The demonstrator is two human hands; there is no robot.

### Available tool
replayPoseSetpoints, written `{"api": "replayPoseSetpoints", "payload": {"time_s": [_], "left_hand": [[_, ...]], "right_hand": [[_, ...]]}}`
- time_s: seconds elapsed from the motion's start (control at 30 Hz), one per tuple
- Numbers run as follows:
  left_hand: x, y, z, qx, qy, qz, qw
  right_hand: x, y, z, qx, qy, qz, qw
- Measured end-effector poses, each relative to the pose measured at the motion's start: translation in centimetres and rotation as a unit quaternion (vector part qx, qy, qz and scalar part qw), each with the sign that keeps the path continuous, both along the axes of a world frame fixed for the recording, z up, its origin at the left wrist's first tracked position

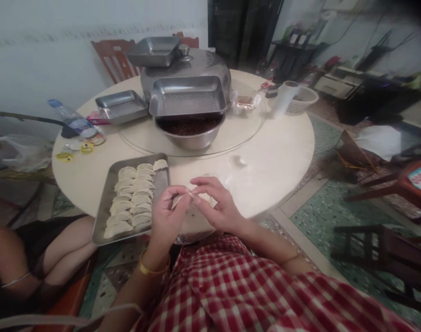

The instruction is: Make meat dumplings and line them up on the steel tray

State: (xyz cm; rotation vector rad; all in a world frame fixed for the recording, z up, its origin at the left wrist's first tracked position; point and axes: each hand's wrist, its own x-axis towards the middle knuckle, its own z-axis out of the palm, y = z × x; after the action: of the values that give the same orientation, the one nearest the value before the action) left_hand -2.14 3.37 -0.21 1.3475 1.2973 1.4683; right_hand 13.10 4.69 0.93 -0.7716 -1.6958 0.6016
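Observation:
Close to the table's near edge, my left hand (169, 210) and my right hand (219, 207) meet, thumbs and index fingertips pinched together on the edge of a dumpling (178, 199). Most of the dumpling is hidden behind the fingers. Under my hands lies a pale round surface (195, 228) with a shiny, plastic-like rim; what it is I cannot make out. Left of my left hand, a metal tray (105, 203) holds two long rows of folded dumplings (141, 198), with one more (160, 164) at its far right corner.
Beyond my hands, a metal bowl (193, 140) of dark filling stands below a tilted metal pan (188, 97). Behind them is a large lidded pot (210, 62). A plastic bottle (72, 117) lies at left; a basket (302, 99) stands at right. Someone's legs (70, 249) are at left.

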Motion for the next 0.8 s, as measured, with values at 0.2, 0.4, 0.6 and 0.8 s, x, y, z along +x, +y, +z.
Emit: {"api": "replayPoseSetpoints", "payload": {"time_s": [0.2,0.4,0.6,0.8], "left_hand": [[0.0,-0.1,-0.1,0.009,0.016,-0.015,1.000],[0.4,-0.2,-0.1,0.045,0.032,-0.009,0.998],[0.7,-0.1,-0.1,0.042,0.032,0.002,0.999],[0.8,-0.6,0.4,-0.001,-0.054,-0.027,0.998]], "right_hand": [[-0.2,0.0,-0.7,0.086,-0.038,-0.079,0.992],[-0.5,-0.1,-1.2,0.087,-0.016,-0.109,0.990],[-0.5,-0.2,-1.6,0.057,-0.024,-0.115,0.991],[0.0,-0.4,-1.9,0.110,-0.013,-0.131,0.985]]}}
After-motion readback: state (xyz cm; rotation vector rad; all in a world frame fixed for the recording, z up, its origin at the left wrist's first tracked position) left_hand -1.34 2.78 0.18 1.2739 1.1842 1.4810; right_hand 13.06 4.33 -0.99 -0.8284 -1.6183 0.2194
